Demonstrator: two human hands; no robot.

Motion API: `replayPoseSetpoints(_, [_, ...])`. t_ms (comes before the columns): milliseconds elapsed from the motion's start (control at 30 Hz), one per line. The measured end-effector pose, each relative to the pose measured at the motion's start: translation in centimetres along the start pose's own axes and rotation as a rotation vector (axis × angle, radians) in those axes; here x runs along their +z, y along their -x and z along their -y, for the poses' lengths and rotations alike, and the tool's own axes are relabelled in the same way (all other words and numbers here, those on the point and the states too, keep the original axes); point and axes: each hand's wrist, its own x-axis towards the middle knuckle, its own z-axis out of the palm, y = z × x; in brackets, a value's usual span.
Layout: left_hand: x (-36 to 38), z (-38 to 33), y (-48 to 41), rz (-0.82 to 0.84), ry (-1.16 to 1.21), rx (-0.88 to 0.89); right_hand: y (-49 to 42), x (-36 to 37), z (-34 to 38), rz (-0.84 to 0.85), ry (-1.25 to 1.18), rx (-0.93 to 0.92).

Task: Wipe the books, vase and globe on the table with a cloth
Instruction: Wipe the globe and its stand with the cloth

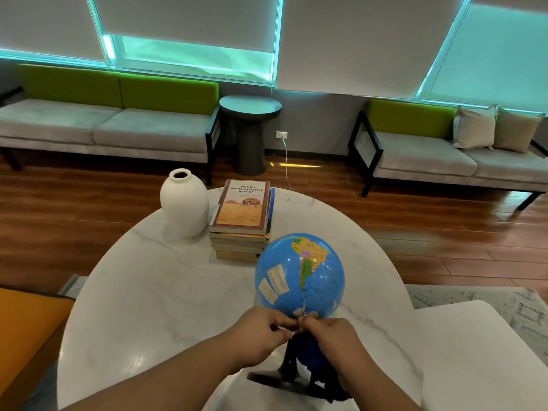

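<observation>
Left hand and right hand meet fingertip to fingertip at the near pole of the globe, all fingers curled in. Whether they pinch the small pale pin there or the cloth is not clear.

The globe is glossy blue, with South America in yellow and green facing up and two pale labels on its left. It sits at the near middle of the white marble worktop, its axis leaning towards the person. The cloth is a dark mass under the hands, mostly hidden by the right palm; its edges are hard to make out.

Just behind the globe lies the stack of books, long side running away. The white vase stands upright beside it, on the left.
</observation>
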Motion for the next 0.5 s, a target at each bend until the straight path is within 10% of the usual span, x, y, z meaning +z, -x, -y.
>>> replayPoseSetpoints(500, [0.5,1.9,-2.3,-0.028,0.71,-0.626,-1.7,-0.3,-0.8,0.063,0.134,-0.024])
